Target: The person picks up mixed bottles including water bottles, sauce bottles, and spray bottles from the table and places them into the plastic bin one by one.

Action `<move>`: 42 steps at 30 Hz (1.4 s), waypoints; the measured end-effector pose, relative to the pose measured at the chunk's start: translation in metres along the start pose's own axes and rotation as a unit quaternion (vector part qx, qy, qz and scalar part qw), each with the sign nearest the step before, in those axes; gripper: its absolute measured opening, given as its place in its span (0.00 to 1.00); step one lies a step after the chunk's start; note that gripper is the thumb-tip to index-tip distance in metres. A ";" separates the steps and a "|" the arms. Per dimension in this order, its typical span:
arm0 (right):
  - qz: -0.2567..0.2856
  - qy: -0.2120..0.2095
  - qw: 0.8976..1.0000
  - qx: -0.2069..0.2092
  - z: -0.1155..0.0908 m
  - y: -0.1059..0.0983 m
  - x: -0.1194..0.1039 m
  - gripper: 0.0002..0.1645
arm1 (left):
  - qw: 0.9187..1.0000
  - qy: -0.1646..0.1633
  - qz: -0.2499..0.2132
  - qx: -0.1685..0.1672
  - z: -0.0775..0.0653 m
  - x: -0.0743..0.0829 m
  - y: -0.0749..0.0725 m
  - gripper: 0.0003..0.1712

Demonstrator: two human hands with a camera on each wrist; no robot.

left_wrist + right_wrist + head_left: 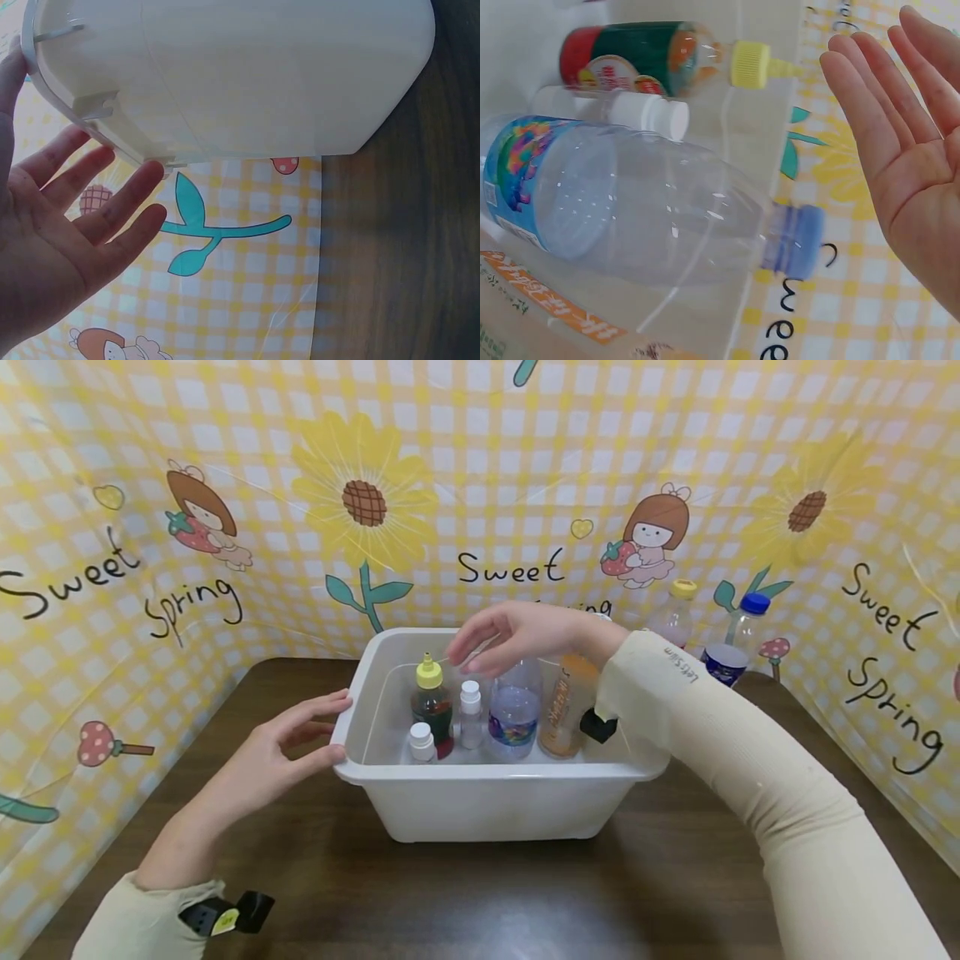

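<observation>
A white plastic bin [495, 810] stands on the table with several bottles upright in it. My left hand [262, 768] touches the bin's left rim, its fingers loosely spread. Above the bin hovers my right hand [532, 635], relaxed and holding nothing. Below it is a clear bottle [513, 722] with a colourful label, whose blue cap [799, 240] shows in the right wrist view. An orange-labelled bottle [561, 714] stands to its right. Towards the left are a squeeze bottle [431, 706] with a yellow nozzle cap and two small white-capped bottles [470, 718].
Behind the right forearm, outside the bin, stand a yellow-capped bottle [678, 610] and a blue-capped bottle [731, 647], both partly hidden. A yellow checked cloth [525, 510] hangs around the back and sides of the dark wooden table [480, 902].
</observation>
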State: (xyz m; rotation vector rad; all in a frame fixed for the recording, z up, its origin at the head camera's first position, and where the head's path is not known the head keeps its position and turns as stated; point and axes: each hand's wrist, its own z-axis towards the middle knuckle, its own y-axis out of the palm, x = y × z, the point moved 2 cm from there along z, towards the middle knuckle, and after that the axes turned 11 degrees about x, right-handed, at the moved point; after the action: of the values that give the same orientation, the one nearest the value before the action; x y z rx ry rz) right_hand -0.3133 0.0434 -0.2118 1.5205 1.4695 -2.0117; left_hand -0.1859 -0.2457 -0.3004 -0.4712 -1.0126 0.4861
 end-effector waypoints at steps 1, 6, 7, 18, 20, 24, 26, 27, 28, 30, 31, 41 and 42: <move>0.004 -0.007 1.000 0.008 -0.003 -0.002 -0.001 0.20 | 1.000 0.000 0.001 0.000 0.000 0.000 0.000 0.29; 0.020 -0.020 0.999 0.044 -0.020 -0.014 -0.004 0.19 | 1.000 0.002 0.006 0.000 0.001 0.001 0.000 0.29; 0.023 -0.021 0.998 0.051 -0.024 -0.016 -0.005 0.19 | 1.000 0.003 0.006 0.001 0.001 0.001 0.000 0.29; 0.040 -0.023 0.989 0.139 -0.063 -0.042 0.000 0.18 | 1.000 -0.003 0.000 0.000 0.000 0.001 0.001 0.29; 0.038 -0.029 0.987 0.150 -0.071 -0.045 0.002 0.17 | 1.000 -0.004 0.000 0.000 0.000 0.001 0.001 0.29; 0.040 -0.032 0.984 0.172 -0.083 -0.050 0.008 0.15 | 1.000 -0.003 0.002 0.002 0.000 0.000 0.002 0.29; 0.040 -0.032 0.981 0.185 -0.089 -0.051 0.010 0.15 | 1.000 -0.004 0.002 0.003 0.000 0.000 0.002 0.29; 0.040 -0.034 0.980 0.191 -0.092 -0.052 0.011 0.15 | 1.000 -0.004 0.003 0.004 0.000 0.000 0.002 0.29; 0.040 -0.036 0.979 0.196 -0.094 -0.053 0.012 0.15 | 1.000 -0.005 0.003 0.004 0.000 0.000 0.002 0.29; 0.042 -0.042 0.977 0.207 -0.099 -0.054 0.015 0.14 | 1.000 -0.008 0.003 0.004 -0.001 0.000 0.002 0.29; 0.043 -0.046 0.975 0.211 -0.101 -0.055 0.017 0.13 | 1.000 -0.008 0.003 0.004 -0.001 -0.001 0.002 0.29; 0.116 -0.085 0.954 0.264 -0.129 -0.062 0.027 0.12 | 1.000 0.000 -0.007 0.008 -0.001 0.000 0.002 0.29; 0.124 -0.085 0.951 0.271 -0.132 -0.063 0.027 0.12 | 1.000 0.002 -0.008 0.008 -0.001 0.000 0.002 0.29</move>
State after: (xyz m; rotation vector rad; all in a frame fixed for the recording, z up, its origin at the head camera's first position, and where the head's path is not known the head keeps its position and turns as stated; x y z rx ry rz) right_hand -0.2885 0.1893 -0.1935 1.5620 0.6418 -2.4262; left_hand -0.1853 -0.2441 -0.3016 -0.4491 -1.0076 0.4779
